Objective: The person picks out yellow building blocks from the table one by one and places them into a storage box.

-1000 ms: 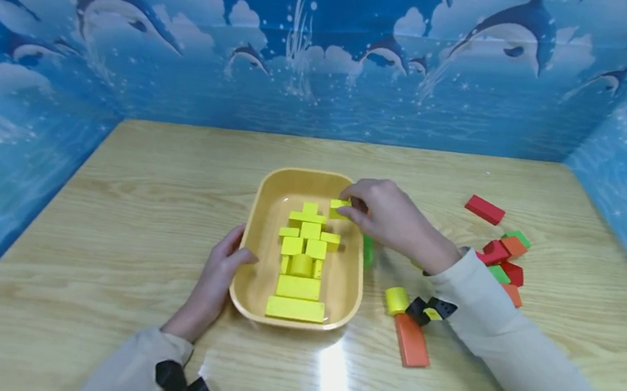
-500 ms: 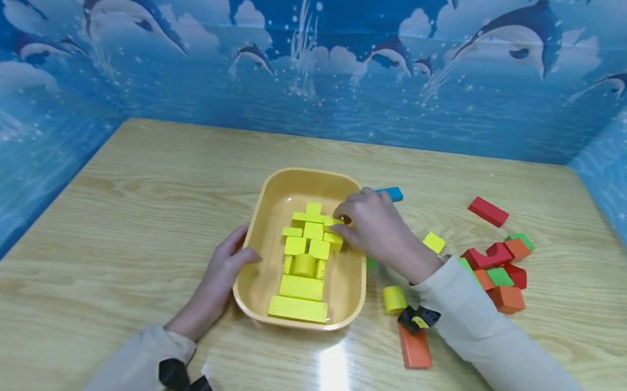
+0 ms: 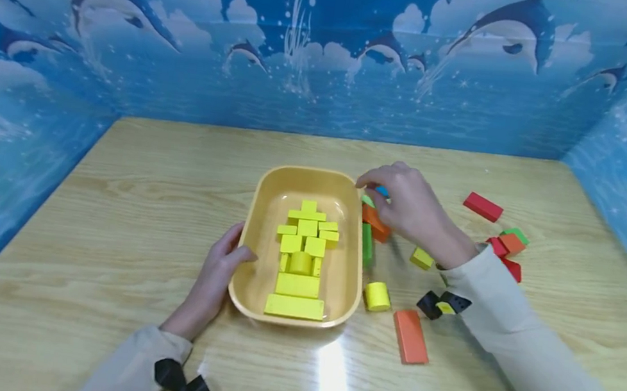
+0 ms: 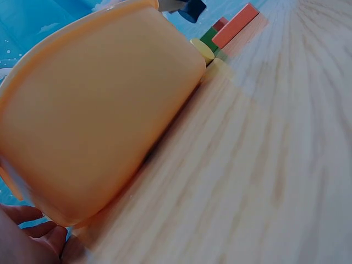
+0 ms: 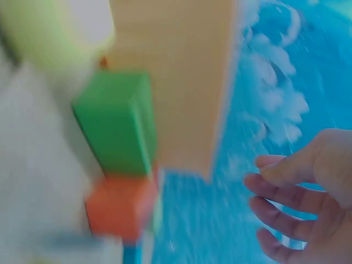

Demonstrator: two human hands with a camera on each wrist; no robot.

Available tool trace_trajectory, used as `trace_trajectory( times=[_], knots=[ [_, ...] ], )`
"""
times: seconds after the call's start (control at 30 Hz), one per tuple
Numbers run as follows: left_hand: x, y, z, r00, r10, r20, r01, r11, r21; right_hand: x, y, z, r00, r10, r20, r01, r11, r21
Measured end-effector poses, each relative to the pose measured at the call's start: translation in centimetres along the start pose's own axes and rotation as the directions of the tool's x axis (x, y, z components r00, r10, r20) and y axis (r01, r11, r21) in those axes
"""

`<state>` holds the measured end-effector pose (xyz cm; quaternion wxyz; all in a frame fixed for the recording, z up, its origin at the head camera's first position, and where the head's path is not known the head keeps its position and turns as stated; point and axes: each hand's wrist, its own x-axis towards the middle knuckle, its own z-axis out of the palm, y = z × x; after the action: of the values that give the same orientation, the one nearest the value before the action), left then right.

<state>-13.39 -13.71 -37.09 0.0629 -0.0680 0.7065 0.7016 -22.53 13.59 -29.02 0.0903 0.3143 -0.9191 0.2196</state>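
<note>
In the head view a yellow-orange plastic tray (image 3: 340,289) stands on the table, with several yellow blocks (image 3: 297,286) arranged in it as a stacked figure. My left hand (image 3: 216,275) grips the tray's left side, thumb over the rim; the left wrist view shows the fingers beneath the tray's lower corner. A small yellow bar (image 3: 328,226) lies at the figure's upper right. Off the tray's far right corner hovers my right hand (image 3: 408,203), its loosely bent fingers holding nothing, as the right wrist view (image 5: 308,203) confirms.
Against the tray's right side lie a green block (image 3: 366,245) and orange blocks (image 3: 377,221). Nearby are a yellow cylinder (image 3: 377,296), a yellow block (image 3: 422,258) and a coral plank (image 3: 411,337). A red block (image 3: 483,206) and a mixed pile (image 3: 511,247) sit farther right.
My right hand lowered a small yellow bar into the figure's upper right, let it go and withdrew up and right over the rim. The left hand keeps its grip on the tray.
</note>
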Motion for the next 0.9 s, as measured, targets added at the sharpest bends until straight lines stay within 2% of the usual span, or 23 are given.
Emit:
trace_trajectory(
  times=[0.07,0.13,0.23,0.33,0.47,0.63,0.8,0.83,0.9],
  knots=[
    [0.0,0.1,0.0,1.0,0.004,-0.002,-0.004,1.0,0.0,-0.6,1.0,-1.3,0.997,0.075,0.024,-0.075,0.997,-0.008],
    [0.0,0.1,0.0,1.0,0.006,-0.005,-0.006,1.0,0.0,-1.4,2.0,-2.4,0.987,0.137,0.084,-0.135,0.991,-0.024],
    [0.1,0.1,0.0,1.0,0.009,-0.013,-0.009,1.0,-0.005,-2.9,3.2,-3.0,0.958,0.19,0.217,-0.179,0.982,-0.067],
    [0.1,0.1,0.0,1.0,0.01,-0.016,-0.01,1.0,-0.003,-4.4,3.8,-3.0,0.923,0.233,0.305,-0.211,0.972,-0.104],
    [0.1,0.0,0.1,1.0,0.01,-0.016,-0.01,1.0,-0.015,-6.0,4.3,-2.7,0.878,0.318,0.358,-0.265,0.945,-0.189],
    [0.0,0.2,0.0,1.0,-0.002,-0.012,0.002,1.0,-0.012,-7.0,4.3,-2.0,0.831,0.38,0.407,-0.275,0.916,-0.293],
    [-0.1,0.3,-0.1,1.0,-0.011,-0.006,0.011,1.0,-0.003,-6.9,3.9,-1.2,0.816,0.383,0.434,-0.263,0.913,-0.31],
    [0.0,0.2,0.0,1.0,-0.01,-0.007,0.01,1.0,-0.006,-6.9,3.8,-1.1,0.819,0.373,0.435,-0.258,0.918,-0.302],
    [0.0,0.2,0.0,1.0,-0.003,-0.011,0.003,1.0,-0.017,-6.7,3.7,-1.1,0.843,0.332,0.422,-0.238,0.936,-0.261]
  ],
)
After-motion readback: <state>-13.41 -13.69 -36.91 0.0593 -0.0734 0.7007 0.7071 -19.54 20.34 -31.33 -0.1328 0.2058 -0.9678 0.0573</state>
